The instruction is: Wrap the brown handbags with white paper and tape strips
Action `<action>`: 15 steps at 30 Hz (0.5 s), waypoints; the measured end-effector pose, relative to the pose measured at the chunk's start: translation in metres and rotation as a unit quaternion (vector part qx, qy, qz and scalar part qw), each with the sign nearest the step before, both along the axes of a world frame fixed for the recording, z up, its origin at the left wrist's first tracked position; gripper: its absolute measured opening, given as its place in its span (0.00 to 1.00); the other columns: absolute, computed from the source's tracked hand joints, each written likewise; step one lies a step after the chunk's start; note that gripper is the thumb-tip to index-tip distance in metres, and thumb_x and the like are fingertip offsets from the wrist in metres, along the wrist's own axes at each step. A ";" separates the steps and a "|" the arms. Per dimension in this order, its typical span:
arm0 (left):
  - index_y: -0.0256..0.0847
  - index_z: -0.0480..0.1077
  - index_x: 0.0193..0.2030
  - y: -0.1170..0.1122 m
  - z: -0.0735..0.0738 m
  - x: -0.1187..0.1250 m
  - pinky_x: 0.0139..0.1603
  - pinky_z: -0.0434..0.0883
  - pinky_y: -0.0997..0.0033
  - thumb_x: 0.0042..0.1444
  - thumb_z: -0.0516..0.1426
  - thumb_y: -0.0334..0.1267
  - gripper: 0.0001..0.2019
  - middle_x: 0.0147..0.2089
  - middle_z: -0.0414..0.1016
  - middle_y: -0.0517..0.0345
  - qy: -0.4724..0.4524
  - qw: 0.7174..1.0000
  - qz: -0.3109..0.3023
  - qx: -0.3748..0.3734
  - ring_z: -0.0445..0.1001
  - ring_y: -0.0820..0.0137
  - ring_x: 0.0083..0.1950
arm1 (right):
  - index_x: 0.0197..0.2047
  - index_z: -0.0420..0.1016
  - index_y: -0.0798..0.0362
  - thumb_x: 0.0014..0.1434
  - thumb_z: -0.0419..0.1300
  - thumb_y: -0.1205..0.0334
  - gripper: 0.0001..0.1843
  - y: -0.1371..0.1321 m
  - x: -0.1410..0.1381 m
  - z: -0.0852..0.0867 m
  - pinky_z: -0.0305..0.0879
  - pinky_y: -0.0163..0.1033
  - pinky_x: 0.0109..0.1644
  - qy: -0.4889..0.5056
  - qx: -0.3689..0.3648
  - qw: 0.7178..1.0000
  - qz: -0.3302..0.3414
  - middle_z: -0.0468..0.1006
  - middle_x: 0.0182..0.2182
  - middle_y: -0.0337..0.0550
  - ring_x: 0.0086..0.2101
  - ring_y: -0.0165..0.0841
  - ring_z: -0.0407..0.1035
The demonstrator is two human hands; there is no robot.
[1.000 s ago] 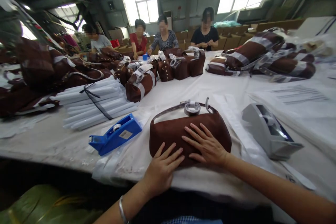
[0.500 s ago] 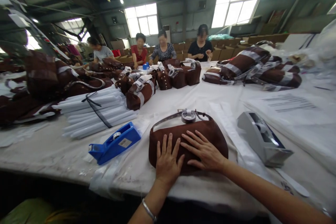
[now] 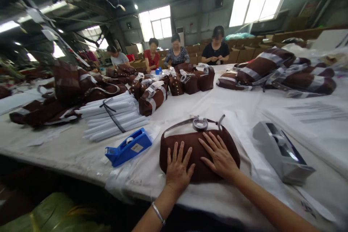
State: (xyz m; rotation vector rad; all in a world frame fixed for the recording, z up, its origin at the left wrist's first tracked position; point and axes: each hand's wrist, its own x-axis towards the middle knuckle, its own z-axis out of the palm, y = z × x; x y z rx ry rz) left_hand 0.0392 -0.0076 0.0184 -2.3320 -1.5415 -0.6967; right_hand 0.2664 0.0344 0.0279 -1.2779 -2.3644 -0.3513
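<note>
A brown suede handbag lies flat on the white-covered table in front of me, its strap and a wrapped metal ring at its far edge. My left hand rests flat on the bag's near left part, fingers stretched out. My right hand lies flat on the bag's right half, fingers spread toward the left. Neither hand grips anything. A bracelet sits on my left wrist.
A blue tape dispenser stands left of the bag, a grey one to the right. White rolled sheets tied with black ribbon lie left. Several wrapped brown bags fill the table's far part. Several seated people work at the far end.
My left hand slid from the bag's near edge up onto its face and turned its fingers forward. My right hand stayed flat on the bag. The camera tilted up slightly.
</note>
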 end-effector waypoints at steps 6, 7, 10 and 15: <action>0.60 0.43 0.74 -0.003 0.005 -0.008 0.67 0.54 0.32 0.59 0.52 0.67 0.41 0.78 0.39 0.47 0.048 0.996 -0.075 0.017 0.46 0.46 0.76 | 0.74 0.50 0.47 0.63 0.58 0.47 0.40 0.007 0.008 0.003 0.52 0.62 0.68 0.007 0.050 0.998 0.024 0.50 0.72 0.49 0.69 0.51 0.48; 0.60 0.43 0.74 -0.003 0.006 -0.009 0.67 0.54 0.33 0.59 0.51 0.67 0.40 0.78 0.39 0.46 0.045 0.996 -0.078 0.022 0.46 0.47 0.76 | 0.73 0.52 0.47 0.63 0.58 0.46 0.40 0.011 0.009 0.008 0.53 0.62 0.68 0.011 0.048 0.998 0.038 0.54 0.71 0.49 0.68 0.51 0.51; 0.59 0.44 0.74 -0.002 0.008 -0.012 0.68 0.55 0.34 0.61 0.50 0.67 0.39 0.77 0.40 0.46 0.029 0.997 -0.069 0.030 0.47 0.48 0.76 | 0.68 0.64 0.43 0.65 0.58 0.50 0.29 0.033 -0.010 0.040 0.54 0.61 0.68 0.043 0.024 0.993 0.106 0.70 0.63 0.44 0.62 0.46 0.64; 0.56 0.45 0.75 0.004 -0.007 -0.014 0.66 0.60 0.37 0.56 0.51 0.71 0.44 0.75 0.48 0.43 0.043 0.994 -0.068 0.069 0.51 0.47 0.75 | 0.57 0.75 0.44 0.69 0.52 0.57 0.17 0.112 -0.128 0.093 0.69 0.44 0.59 0.143 -0.107 0.960 0.214 0.79 0.53 0.42 0.53 0.38 0.73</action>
